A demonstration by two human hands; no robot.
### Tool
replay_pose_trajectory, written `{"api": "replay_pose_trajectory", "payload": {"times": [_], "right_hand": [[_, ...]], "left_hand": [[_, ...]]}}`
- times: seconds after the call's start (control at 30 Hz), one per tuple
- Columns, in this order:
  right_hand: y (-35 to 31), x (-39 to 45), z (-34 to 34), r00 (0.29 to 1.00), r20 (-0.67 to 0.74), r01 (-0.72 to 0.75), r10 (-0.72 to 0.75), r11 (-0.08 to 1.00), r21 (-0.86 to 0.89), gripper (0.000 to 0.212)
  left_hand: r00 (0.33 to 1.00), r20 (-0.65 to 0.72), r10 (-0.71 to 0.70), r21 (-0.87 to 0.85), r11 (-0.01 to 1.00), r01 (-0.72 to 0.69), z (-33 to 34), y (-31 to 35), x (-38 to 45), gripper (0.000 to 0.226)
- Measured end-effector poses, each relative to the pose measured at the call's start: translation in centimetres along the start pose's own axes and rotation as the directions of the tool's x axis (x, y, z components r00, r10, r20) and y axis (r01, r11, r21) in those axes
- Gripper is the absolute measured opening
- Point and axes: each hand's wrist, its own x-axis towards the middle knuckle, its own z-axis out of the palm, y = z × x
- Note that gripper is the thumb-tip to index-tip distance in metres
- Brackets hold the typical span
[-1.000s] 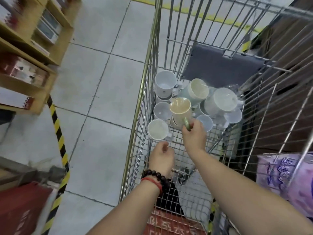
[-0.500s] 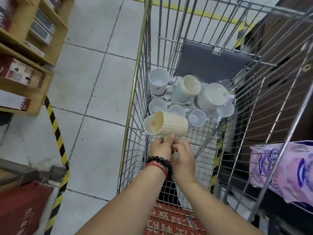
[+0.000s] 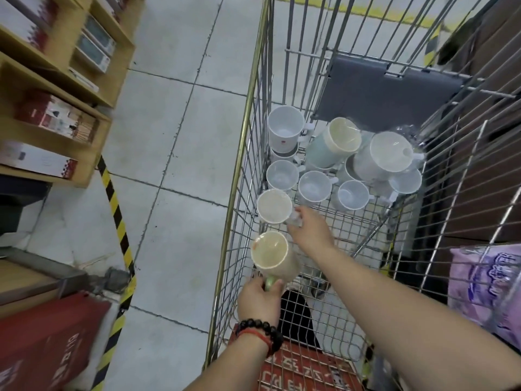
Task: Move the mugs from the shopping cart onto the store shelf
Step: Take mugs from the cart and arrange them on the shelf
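Inside the shopping cart (image 3: 245, 153), you are working both hands at once. Your left hand (image 3: 259, 300) is gripping the cream mug (image 3: 272, 256) by its greenish handle, fingers (image 3: 275, 285) curled round it, and the mug is sitting raised near the cart's left wall with its mouth tipping up toward you. That handle grip is leaving the body free, which should make it easy to swing out over the rim. Your right hand (image 3: 310, 232) is reaching low toward the white mug (image 3: 275, 206) standing upright on the wire floor, and its fingers are lying right at that mug's handle side. They are blurred there, so I cannot tell whether they are already clasping the handle or only touching it. The white mug is sitting just beyond the cream one, hard against the left wall, with the rest of the mugs (image 3: 344, 165) bunching behind it, some upright, some tipped on their sides against each other. The store shelf (image 3: 93, 108) is waiting off to your left across the tiled floor (image 3: 174, 136), well apart from both hands, so nothing is getting shelved yet. My read: you are loading one mug per hand before turning.
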Motion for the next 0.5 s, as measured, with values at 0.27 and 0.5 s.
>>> {"api": "replay_pose_trajectory", "payload": {"times": [0.27,0.5], "right_hand": [[0.2,2.7,1.4,0.999,0.033,-0.023,0.027,0.993,-0.113,0.020],[2.9,-3.4,-3.2,0.977,-0.210,-0.010,0.049,0.983,0.183,0.020]], "left_hand": [[0.997,-0.017,0.069,-0.048,0.996,-0.070,-0.7,-0.6,-0.1,0.012],[0.979,-0.053,0.199,-0.107,0.973,-0.204,-2.4,1.4,-2.9,0.018]]}}
